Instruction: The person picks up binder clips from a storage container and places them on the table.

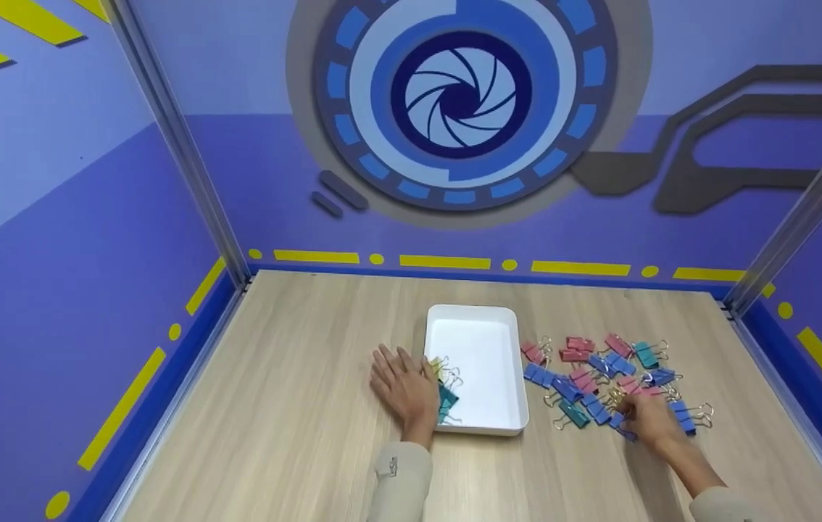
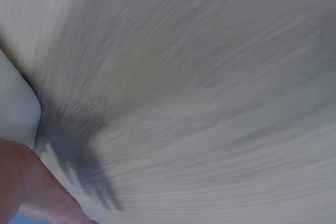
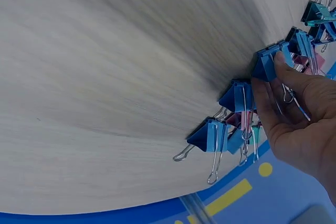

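My left hand (image 1: 405,388) lies with its fingers straight and spread against the left side of a white tray (image 1: 480,431). Inside, along that same side, are a yellow binder clip (image 1: 437,368) and green binder clips (image 1: 447,400), partly hidden by the hand. To the right of the tray, my right hand (image 1: 646,420) reaches down at the near edge of a spread of binder clips. In the right wrist view, its thumb and a finger pinch a blue binder clip (image 3: 266,62). Another blue binder clip (image 3: 236,96) stands close below the fingers.
Several pink binder clips (image 1: 579,348), blue binder clips (image 1: 539,375) and green binder clips (image 1: 573,415) lie on the wooden table (image 1: 295,377), right of the tray. Printed blue walls (image 1: 237,181) enclose the table at the back and sides, with metal posts (image 1: 186,145) at the corners.
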{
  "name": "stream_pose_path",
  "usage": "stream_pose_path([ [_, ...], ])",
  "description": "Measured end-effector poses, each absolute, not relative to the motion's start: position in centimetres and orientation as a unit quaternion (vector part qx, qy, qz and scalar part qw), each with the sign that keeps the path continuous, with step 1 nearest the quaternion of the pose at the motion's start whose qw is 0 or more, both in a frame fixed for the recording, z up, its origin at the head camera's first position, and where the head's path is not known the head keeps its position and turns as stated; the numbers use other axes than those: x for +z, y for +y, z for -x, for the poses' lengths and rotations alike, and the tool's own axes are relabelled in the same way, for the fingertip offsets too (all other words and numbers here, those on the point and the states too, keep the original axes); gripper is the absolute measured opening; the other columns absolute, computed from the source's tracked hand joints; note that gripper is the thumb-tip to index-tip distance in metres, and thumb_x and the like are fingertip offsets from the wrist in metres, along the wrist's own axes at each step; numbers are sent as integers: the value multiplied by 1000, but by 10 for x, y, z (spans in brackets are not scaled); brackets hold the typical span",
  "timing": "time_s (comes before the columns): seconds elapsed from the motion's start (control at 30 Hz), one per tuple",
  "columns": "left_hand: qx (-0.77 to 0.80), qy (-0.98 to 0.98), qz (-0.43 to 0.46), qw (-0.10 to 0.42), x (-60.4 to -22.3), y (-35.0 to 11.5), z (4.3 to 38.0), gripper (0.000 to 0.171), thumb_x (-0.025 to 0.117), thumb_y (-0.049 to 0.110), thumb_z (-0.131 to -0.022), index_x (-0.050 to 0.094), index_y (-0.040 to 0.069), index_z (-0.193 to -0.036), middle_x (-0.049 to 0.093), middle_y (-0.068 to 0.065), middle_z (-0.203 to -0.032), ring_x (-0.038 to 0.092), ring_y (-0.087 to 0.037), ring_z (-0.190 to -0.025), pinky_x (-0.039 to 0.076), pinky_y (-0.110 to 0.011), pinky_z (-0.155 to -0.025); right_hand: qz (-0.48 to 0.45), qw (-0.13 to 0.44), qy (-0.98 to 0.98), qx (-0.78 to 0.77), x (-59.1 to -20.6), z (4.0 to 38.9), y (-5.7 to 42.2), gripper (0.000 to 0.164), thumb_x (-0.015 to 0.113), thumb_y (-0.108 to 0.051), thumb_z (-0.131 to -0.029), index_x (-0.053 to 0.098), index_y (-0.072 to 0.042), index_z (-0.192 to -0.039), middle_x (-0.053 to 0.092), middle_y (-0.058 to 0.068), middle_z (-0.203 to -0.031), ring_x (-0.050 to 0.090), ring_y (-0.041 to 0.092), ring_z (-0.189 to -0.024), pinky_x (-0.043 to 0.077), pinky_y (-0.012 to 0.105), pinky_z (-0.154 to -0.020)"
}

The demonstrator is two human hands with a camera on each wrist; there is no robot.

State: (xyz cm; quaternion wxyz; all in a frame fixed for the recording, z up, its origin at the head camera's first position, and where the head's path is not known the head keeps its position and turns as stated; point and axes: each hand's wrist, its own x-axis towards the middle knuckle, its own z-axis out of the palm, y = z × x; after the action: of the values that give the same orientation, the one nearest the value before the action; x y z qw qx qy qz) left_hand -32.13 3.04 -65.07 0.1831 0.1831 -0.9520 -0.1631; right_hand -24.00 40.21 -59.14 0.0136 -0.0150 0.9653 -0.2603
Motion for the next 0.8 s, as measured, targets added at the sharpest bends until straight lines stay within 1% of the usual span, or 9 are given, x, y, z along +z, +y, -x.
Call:
stream_pose_path([
  [0.1, -167, -952, -180, 185, -651, 31, 321, 60, 46, 48, -105, 50, 10, -151, 31, -18, -167, 25, -35, -157, 24, -56, -126, 31, 15, 967, -252, -590, 240, 404, 16, 73, 17, -79, 73, 8, -92, 71, 17, -86, 66, 25, -80, 60, 42, -67],
  [0.23, -172, -952, -177, 184, -652, 30, 321, 59, 45, 48, -106, 50, 10, -151, 31, -18, -167, 24, -35, -158, 23, -56, -127, 40, 19, 971, -236, -578, 242, 404, 21, 77, 12, -78, 71, 13, -98, 73, 22, -88, 69, 29, -80, 61, 49, -71],
  [0.33, -171, -952, -178, 181, -653, 29, 321, 60, 45, 48, -106, 50, 10, -151, 31, -18, -167, 24, -35, -158, 23, -55, -127, 32, 17, 977, -209, -559, 246, 397, 22, 76, 9, -80, 70, 15, -101, 73, 27, -91, 71, 37, -83, 61, 53, -75],
  [0.43, -169, -951, -185, 183, -653, 27, 322, 60, 46, 48, -105, 50, 10, -151, 31, -18, -167, 24, -35, -158, 24, -55, -127, 39, -4, 979, -198, -540, 255, 379, 18, 72, 8, -84, 72, 14, -101, 73, 29, -94, 73, 42, -86, 61, 54, -76],
  [0.5, -166, -950, -189, 185, -653, 26, 322, 60, 46, 48, -105, 50, 10, -151, 31, -18, -167, 25, -35, -157, 24, -55, -127, 56, -29, 975, -214, -533, 261, 362, 14, 72, 6, -87, 73, 12, -99, 74, 27, -93, 73, 40, -84, 62, 52, -74],
  [0.63, -169, -949, -190, 187, -653, 27, 322, 60, 46, 48, -105, 50, 9, -151, 31, -18, -167, 25, -35, -157, 25, -56, -126, 106, -65, 959, -256, -533, 277, 321, 6, 72, 3, -89, 75, 7, -92, 75, 19, -83, 70, 26, -73, 62, 45, -69],
  [0.7, -164, -950, -190, 186, -652, 29, 322, 60, 46, 48, -105, 51, 10, -151, 32, -18, -166, 25, -35, -157, 26, -56, -126, 122, -67, 950, -281, -540, 286, 299, 5, 73, 1, -89, 75, 6, -90, 75, 16, -81, 68, 20, -71, 61, 42, -66],
  [0.77, -159, -951, -190, 187, -652, 32, 320, 59, 47, 48, -105, 51, 10, -151, 33, -17, -166, 26, -34, -157, 27, -55, -125, 134, -62, 940, -308, -551, 293, 278, 8, 75, 0, -88, 75, 7, -93, 75, 16, -82, 68, 20, -71, 62, 41, -67],
  [0.8, -156, -951, -189, 189, -653, 34, 320, 59, 48, 48, -105, 51, 10, -150, 34, -17, -166, 27, -34, -157, 27, -55, -125, 138, -61, 934, -322, -557, 296, 268, 13, 77, -2, -87, 75, 8, -95, 76, 18, -84, 70, 22, -72, 62, 41, -68],
])
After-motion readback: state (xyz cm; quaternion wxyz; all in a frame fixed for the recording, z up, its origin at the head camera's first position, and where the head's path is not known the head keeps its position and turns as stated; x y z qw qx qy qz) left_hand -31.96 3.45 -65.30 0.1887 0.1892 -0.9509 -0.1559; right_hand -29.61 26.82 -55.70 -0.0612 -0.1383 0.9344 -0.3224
